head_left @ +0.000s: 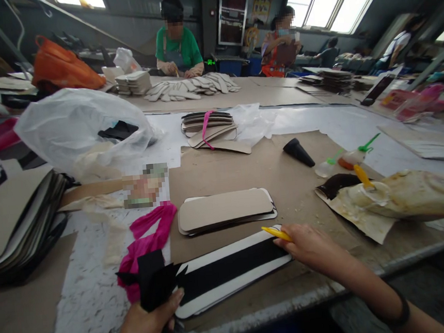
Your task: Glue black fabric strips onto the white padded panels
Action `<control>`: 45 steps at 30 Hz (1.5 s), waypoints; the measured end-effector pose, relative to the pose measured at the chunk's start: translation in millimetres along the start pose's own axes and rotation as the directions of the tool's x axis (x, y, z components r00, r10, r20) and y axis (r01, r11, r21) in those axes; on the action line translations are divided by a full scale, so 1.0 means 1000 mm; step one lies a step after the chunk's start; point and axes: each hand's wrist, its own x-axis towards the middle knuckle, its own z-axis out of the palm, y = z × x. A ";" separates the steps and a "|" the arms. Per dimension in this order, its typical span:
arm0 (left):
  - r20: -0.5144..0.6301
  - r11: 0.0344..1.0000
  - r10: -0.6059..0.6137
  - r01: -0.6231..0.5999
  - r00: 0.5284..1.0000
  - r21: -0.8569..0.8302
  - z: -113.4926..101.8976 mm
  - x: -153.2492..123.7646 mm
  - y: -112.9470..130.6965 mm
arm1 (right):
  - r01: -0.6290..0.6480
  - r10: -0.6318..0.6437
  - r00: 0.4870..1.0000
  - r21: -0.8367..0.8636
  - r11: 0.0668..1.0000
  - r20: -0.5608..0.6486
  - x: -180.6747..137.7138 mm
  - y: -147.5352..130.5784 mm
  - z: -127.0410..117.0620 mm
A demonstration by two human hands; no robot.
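At the near table edge lies a stack of long white rounded panels [221,295], with a black strip [231,267] running lengthwise along the top one. My left hand [152,320] is closed around a bunch of black strips [154,276] at the panel's left end, its thumb beside the panel edge. My right hand [304,242] is at the panel's right end, fingers closed on a slim yellow tool [276,233] that points left. Just beyond sits a pile of beige rounded panels [226,209]. Pink cloth [145,240] lies beyond my left hand.
Right of the work are a glue-stained container [418,193], small green-tipped bottles [355,157] and a black cone [298,152]. A tied panel bundle [211,128] lies farther back. Left are a plastic bag [82,127] and stacked panels [16,215]. Co-workers [179,51] work beyond.
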 end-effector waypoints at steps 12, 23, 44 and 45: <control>0.023 0.997 -0.026 0.028 0.999 -0.067 0.002 0.002 -0.002 | 0.003 -0.003 1.000 -0.012 1.000 -0.017 0.012 0.000 0.002; 0.141 0.948 -0.049 0.091 0.989 -0.305 -0.003 -0.002 -0.004 | 0.028 0.066 0.971 0.385 0.923 -0.228 -0.016 0.014 0.011; 0.334 0.794 -0.020 0.218 0.942 -0.568 -0.021 -0.020 0.020 | -0.207 0.138 0.974 0.952 0.225 0.179 -0.036 0.000 0.019; 0.322 0.815 -0.002 0.189 0.947 -0.547 -0.022 -0.018 0.024 | -0.193 0.122 0.978 0.953 0.233 0.168 -0.033 0.001 0.016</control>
